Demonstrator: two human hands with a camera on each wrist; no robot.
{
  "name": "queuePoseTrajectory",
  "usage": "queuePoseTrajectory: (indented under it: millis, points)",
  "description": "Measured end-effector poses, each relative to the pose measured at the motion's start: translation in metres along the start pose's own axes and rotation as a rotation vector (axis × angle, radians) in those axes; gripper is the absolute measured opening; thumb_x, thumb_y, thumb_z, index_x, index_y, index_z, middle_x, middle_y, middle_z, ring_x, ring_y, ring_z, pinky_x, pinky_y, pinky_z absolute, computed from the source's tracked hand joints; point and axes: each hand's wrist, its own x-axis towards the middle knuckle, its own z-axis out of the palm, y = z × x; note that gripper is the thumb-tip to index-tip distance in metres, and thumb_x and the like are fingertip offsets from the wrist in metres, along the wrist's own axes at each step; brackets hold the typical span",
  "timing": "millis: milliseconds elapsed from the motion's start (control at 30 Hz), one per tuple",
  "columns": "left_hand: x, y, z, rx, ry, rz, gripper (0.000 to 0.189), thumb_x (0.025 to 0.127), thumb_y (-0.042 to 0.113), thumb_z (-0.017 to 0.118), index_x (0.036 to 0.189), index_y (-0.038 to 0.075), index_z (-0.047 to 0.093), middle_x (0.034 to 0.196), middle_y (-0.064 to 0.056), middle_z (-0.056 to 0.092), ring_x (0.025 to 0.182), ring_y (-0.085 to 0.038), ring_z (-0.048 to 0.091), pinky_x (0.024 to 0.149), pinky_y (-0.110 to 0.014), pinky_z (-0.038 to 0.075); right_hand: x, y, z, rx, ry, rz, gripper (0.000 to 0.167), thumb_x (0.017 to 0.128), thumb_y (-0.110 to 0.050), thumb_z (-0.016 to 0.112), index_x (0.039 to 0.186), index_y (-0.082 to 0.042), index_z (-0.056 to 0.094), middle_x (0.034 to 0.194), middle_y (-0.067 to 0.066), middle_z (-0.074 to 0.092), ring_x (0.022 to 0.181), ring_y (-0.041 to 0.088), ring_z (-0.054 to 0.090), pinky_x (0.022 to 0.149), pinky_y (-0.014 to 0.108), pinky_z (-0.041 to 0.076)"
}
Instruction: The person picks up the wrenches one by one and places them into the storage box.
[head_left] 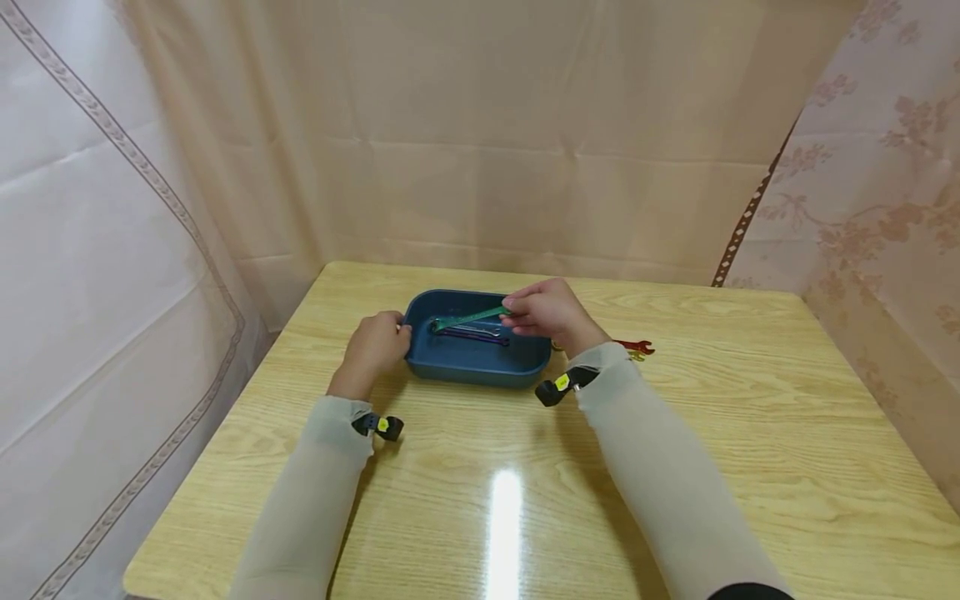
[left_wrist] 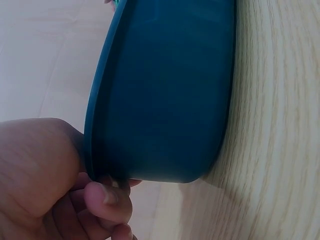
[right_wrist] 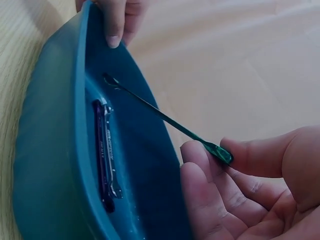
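Head view. Blue tub (head_left: 465, 371), one, rounded rectangular, upright on the wood-grain worktop (head_left: 675, 450). Contents: silver wrench (head_left: 474, 331) and purple wrench (head_left: 483, 338), side by side on its floor. Green wrench (head_left: 474, 317), one, aslant within the tub's outline, above those two; its near end is in the right hand (head_left: 551, 312). Left hand (head_left: 375, 343), at the tub's left end, holding the rim. Outside, right of the tub and partly behind the right forearm: red wrench (head_left: 639, 346), forked end showing, and yellow wrench (head_left: 636, 356), mostly hidden. Any further pieces behind the arm: cannot tell.

Left wrist view. Left hand with fingers curled about the tub's rim at a corner; the outer wall fills most of the frame, its base against the worktop. Tub's contents out of sight.

Right wrist view. Right hand pinching one end of the green wrench between thumb and fingers; the ring end reaches inside the tub, contact with it unclear. Purple and silver wrenches lying flat, unheld.

Status, as judged: two wrenches rest in the tub, the green one is in hand and not laid down, and at least the red and yellow remain outside. Sorting looks partway, with loose pieces outstanding.
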Motion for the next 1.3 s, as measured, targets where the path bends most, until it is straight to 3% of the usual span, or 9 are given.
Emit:
queuePoseTrajectory:
  millis: [267,467,600,867,1167,1300]
  points:
    - [-0.002,0.004,0.001,0.005,0.003,-0.016,0.046,0.109,0.027,0.047,0.144,-0.001,0.056,0.136,-0.021,0.065,0.103,-0.032,0.065,0.089,-0.045,0.054,0.005,0.005,0.006,-0.029,0.003,0.001,0.029,0.098,-0.006,0.069,0.122,0.010,0.066,0.086,0.008,0.075,0.073,0.015,0.074,0.072,0.033,0.063]
    - [-0.002,0.004,0.003,0.015,0.009,-0.001,0.047,0.109,0.028,0.047,0.144,-0.002,0.057,0.137,-0.022,0.064,0.105,-0.032,0.065,0.092,-0.048,0.053,0.006,0.008,0.010,-0.055,0.010,0.002,0.027,0.097,-0.005,0.070,0.118,0.011,0.069,0.090,0.013,0.076,0.073,0.016,0.075,0.083,0.042,0.062]
    - [-0.002,0.003,0.004,0.001,0.009,-0.002,0.046,0.109,0.028,0.047,0.144,-0.001,0.056,0.136,-0.021,0.065,0.102,-0.031,0.064,0.087,-0.045,0.053,0.005,0.009,0.012,-0.167,0.026,-0.018,0.022,0.095,-0.007,0.072,0.112,0.008,0.073,0.096,0.016,0.077,0.078,0.022,0.076,0.088,0.047,0.060]
    - [-0.004,0.003,0.001,0.000,0.002,-0.011,0.047,0.109,0.028,0.045,0.145,-0.002,0.055,0.136,-0.021,0.065,0.101,-0.031,0.064,0.085,-0.043,0.053,0.003,0.006,0.012,-0.460,0.020,-0.038,0.019,0.091,-0.011,0.076,0.103,0.003,0.079,0.091,0.014,0.078,0.078,0.023,0.077,0.076,0.039,0.063]
    - [-0.005,0.001,0.001,0.003,-0.003,-0.018,0.048,0.109,0.029,0.045,0.146,-0.001,0.054,0.139,-0.021,0.063,0.103,-0.031,0.064,0.088,-0.046,0.053,0.005,0.003,0.017,-0.559,0.008,-0.018,0.018,0.091,-0.015,0.077,0.099,0.001,0.081,0.088,0.012,0.078,0.073,0.019,0.075,0.067,0.031,0.062]
    - [-0.005,0.002,0.001,-0.001,-0.005,-0.014,0.048,0.109,0.028,0.045,0.146,-0.001,0.054,0.138,-0.021,0.064,0.102,-0.031,0.064,0.086,-0.044,0.053,0.006,0.003,0.017,-0.638,-0.009,-0.037,0.013,0.087,-0.015,0.080,0.090,-0.003,0.081,0.083,0.010,0.077,0.069,0.020,0.074,0.065,0.031,0.061]
